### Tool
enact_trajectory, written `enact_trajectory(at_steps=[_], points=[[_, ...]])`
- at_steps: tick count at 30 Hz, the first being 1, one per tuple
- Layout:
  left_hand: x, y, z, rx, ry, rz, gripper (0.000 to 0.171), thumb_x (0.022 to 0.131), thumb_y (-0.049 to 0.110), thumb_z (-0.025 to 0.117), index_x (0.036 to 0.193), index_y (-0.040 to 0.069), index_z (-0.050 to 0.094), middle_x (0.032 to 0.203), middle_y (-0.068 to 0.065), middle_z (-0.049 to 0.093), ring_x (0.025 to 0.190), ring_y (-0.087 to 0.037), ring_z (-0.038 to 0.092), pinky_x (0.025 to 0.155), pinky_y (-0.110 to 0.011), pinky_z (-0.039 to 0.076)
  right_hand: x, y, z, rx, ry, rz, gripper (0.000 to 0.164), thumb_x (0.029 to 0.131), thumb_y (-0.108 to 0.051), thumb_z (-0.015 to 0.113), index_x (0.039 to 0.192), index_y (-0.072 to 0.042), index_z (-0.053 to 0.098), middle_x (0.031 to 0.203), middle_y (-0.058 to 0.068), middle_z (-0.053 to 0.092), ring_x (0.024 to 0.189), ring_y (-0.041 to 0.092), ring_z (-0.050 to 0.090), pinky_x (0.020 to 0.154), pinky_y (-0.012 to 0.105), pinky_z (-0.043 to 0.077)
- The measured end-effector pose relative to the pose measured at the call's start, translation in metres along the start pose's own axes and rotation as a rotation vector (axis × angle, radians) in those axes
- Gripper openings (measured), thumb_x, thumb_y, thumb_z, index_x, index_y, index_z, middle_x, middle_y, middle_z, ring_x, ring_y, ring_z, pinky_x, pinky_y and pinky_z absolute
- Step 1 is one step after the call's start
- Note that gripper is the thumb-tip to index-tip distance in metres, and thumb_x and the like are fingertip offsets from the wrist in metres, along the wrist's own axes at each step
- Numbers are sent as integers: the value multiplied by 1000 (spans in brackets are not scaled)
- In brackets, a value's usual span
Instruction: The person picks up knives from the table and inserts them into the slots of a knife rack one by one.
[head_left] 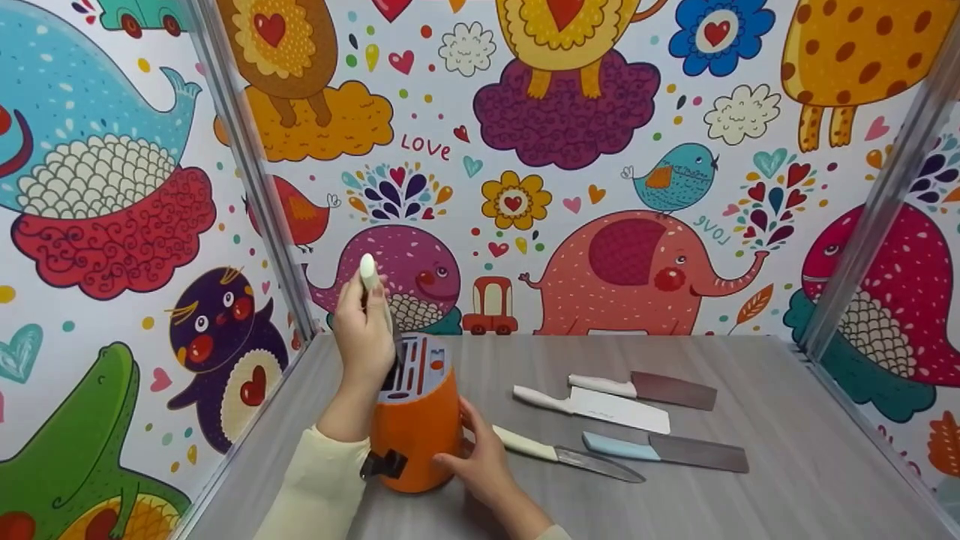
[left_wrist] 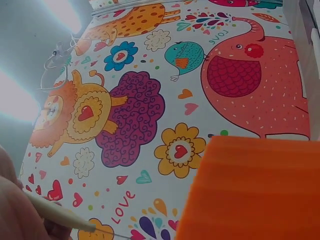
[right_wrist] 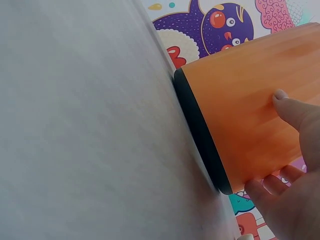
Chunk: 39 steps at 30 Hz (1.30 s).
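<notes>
An orange knife block (head_left: pixel 416 442) with a grey slotted top (head_left: pixel 424 364) stands upright on the table. My left hand (head_left: pixel 362 322) grips the cream handle of a knife (head_left: pixel 368 268) above the block's left side. The blade points down at the slotted top; whether its tip is inside a slot I cannot tell. In the left wrist view, the knife's handle (left_wrist: pixel 62 215) leads into a thin blade at the bottom. My right hand (head_left: pixel 484 457) holds the block from the right. In the right wrist view, its thumb and fingers (right_wrist: pixel 259 192) lie around the orange side.
Right of the block lie a cream-handled knife (head_left: pixel 559 452), a blue-handled cleaver (head_left: pixel 697 452), a white cleaver (head_left: pixel 619 409) and a dark-bladed cleaver (head_left: pixel 671 390). Patterned walls with metal corner posts enclose the grey table (head_left: pixel 525 510). A black device (head_left: pixel 384 465) sits by the left sleeve.
</notes>
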<state>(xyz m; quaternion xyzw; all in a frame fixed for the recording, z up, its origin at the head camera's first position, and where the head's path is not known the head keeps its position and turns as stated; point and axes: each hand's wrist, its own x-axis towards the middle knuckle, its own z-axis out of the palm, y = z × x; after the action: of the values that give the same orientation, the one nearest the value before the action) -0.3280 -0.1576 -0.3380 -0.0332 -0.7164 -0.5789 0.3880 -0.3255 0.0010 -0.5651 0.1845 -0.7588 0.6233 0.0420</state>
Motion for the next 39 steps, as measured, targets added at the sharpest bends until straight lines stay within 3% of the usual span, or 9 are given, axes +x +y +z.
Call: enact_trajectory(at_steps=[5,12,18,23,29,34,39], points=[[-1,-14,5,35,-42,-29,37,104,20,48,138,5,54,123,-14,61,115,-25,61,107,-42,48,0,-1,-1,-8,-9,5,94,74,-36,86,152,-30,34,151,5,47,136,29,48,107,49,47],[-5,-37,8,73,-93,-76,38,105,21,48,139,5,54,124,-16,62,116,-28,60,105,-45,49,-1,0,-1,-4,-16,12,94,75,-33,85,153,-27,33,152,6,46,137,29,47,107,48,47],[-10,-50,9,105,-148,-158,38,106,27,45,139,11,53,126,-11,61,115,-25,59,104,-45,49,-1,-1,-1,-2,-11,26,94,75,-34,85,153,-29,33,151,5,46,137,29,47,109,49,45],[-10,-53,9,138,-161,-210,32,106,30,43,130,13,56,124,-8,64,110,-22,61,97,-41,52,-1,-2,-1,-2,-13,18,94,75,-34,85,153,-29,33,151,5,47,137,28,47,108,48,45],[-6,-50,12,127,-151,-253,30,106,28,45,126,10,59,116,-15,66,102,-25,61,84,-37,49,-1,-2,-1,7,-14,14,94,75,-33,85,153,-28,33,152,4,46,136,27,47,108,47,46],[-2,-49,15,76,-140,-289,30,105,23,47,128,8,59,115,-17,66,104,-26,62,89,-36,50,-1,-3,-1,14,-15,23,94,75,-31,85,153,-29,33,153,4,44,137,28,47,107,46,47],[0,-50,12,82,-126,-315,36,104,24,51,136,9,55,125,-15,63,112,-26,60,97,-41,51,0,-4,1,18,-9,34,94,75,-28,86,153,-29,34,152,5,45,137,28,47,107,46,47]])
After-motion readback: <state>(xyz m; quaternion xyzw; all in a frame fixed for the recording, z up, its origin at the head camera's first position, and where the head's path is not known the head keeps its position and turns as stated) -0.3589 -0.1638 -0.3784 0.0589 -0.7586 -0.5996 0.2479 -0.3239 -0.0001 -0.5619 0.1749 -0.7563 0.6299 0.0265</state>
